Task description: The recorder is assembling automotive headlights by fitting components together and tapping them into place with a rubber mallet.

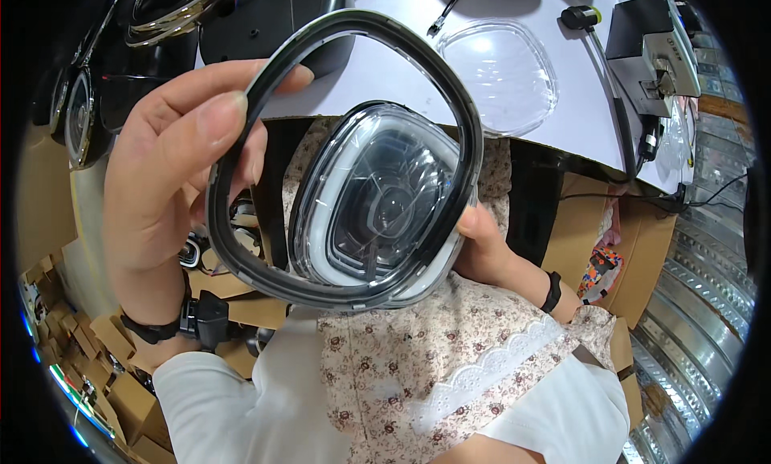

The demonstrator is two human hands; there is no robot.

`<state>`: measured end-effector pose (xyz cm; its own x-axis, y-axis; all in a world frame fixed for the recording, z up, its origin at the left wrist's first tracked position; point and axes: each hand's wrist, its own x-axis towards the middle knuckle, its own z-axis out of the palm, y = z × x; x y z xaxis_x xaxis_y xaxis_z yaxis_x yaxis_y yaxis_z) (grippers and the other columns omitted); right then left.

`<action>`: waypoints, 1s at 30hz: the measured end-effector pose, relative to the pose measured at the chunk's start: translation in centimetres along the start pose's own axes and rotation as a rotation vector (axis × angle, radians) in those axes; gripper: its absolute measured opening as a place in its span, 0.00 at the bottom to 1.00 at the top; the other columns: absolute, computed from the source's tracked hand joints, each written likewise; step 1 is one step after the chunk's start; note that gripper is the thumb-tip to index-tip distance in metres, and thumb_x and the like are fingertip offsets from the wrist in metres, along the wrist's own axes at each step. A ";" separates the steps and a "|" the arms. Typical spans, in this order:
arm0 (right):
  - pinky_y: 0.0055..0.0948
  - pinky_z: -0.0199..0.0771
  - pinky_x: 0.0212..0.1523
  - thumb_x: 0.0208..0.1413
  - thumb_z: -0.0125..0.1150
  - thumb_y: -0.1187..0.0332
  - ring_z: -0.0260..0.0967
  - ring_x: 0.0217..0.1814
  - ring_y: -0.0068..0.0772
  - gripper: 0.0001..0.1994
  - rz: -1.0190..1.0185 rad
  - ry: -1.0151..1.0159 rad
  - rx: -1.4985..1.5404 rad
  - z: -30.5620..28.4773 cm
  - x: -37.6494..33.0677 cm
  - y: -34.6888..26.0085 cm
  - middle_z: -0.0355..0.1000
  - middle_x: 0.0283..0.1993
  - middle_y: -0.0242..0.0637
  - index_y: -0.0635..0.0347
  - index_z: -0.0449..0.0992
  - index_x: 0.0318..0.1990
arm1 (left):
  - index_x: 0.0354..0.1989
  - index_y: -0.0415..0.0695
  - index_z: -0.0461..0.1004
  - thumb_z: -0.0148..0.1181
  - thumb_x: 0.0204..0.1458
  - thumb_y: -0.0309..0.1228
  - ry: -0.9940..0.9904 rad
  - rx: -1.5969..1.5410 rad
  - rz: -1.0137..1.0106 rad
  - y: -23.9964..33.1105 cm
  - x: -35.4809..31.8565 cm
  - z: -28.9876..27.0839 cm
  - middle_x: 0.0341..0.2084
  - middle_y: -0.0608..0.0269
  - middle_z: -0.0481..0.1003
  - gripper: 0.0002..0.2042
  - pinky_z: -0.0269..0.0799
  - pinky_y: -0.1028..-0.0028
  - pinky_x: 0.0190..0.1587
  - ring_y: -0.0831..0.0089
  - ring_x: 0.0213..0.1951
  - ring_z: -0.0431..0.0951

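My left hand [157, 163] pinches the left side of a black rounded-square ring frame [471, 134] between thumb and fingers, holding it up and tilted. Seen through the ring, a lamp-like housing [393, 211] with a clear cover, a white inner band and a dark centre sits lower down, in front of my lap. My right hand [484, 243] grips this housing at its right edge, thumb on top; its other fingers are mostly hidden beneath. The ring overlaps the housing's lower right rim in view; whether they touch there I cannot tell.
On the white table lie a clear plastic cover [502, 78], a hammer-like black tool [594, 50] and a cable end [436, 26]. A black and silver box-shaped device [654, 54] stands at the right. Dark housings with shiny rims [173, 18] crowd the left. Cardboard boxes [614, 247] stand below.
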<state>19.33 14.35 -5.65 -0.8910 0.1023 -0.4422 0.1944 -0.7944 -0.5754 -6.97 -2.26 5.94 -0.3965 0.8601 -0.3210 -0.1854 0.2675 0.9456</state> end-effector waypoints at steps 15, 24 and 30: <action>0.43 0.70 0.66 0.63 0.60 0.49 0.69 0.65 0.31 0.33 0.109 -0.110 -0.051 -1.3 1.7 0.5 0.71 0.63 0.37 0.59 0.64 0.69 | 0.35 0.37 0.82 0.70 0.37 0.31 -0.120 0.478 0.673 2.8 -1.0 0.2 0.30 0.58 0.79 0.15 0.61 0.75 0.30 0.74 0.28 0.71; 0.38 0.74 0.66 0.56 0.66 0.48 0.70 0.66 0.39 0.43 -0.056 -0.172 -0.059 0.8 1.1 -1.6 0.67 0.65 0.49 0.65 0.56 0.72 | 0.31 0.44 0.85 0.63 0.39 0.11 -0.396 0.625 0.519 -0.5 2.0 2.3 0.50 0.55 0.79 0.14 0.73 0.70 0.45 0.65 0.44 0.76; 0.39 0.74 0.66 0.53 0.67 0.44 0.70 0.67 0.41 0.48 -0.074 -0.121 -0.097 0.8 0.6 -1.4 0.64 0.68 0.50 0.63 0.54 0.73 | 0.36 0.47 0.86 0.56 0.41 0.07 -0.280 0.686 0.555 -2.0 2.9 2.2 0.57 0.58 0.74 0.21 0.78 0.69 0.52 0.63 0.47 0.78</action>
<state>18.17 15.05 -4.57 -0.9462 0.0812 -0.3133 0.1594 -0.7256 -0.6695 -5.75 0.65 3.25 -0.0208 0.9916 0.1279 0.5745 -0.0929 0.8132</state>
